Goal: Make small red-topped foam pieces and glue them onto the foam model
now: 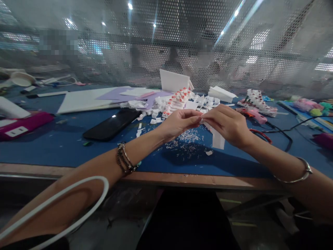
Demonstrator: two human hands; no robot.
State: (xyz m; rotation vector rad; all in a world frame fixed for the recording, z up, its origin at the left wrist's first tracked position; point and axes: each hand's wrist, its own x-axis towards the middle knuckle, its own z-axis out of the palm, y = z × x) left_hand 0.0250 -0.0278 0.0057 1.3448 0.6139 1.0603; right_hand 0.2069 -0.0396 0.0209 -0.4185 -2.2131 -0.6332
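Note:
My left hand (pixel 182 122) and my right hand (pixel 227 125) meet above the blue table (pixel 65 146), fingertips pinched together. My right hand grips a white foam strip (pixel 217 138) that hangs down from its palm. My left hand pinches the strip's upper end at the fingertips. White crumbs (pixel 187 137) lie on the table right under the hands. Just behind them stands a white foam piece with red dots (pixel 177 99) amid white scraps.
A black phone (pixel 111 125) lies left of the hands. White and purple sheets (pixel 88 99) lie behind it. A pink glue gun (pixel 256 116) with a black cable and red-handled scissors (pixel 261 134) sit on the right. A perforated screen (pixel 166 48) backs the table.

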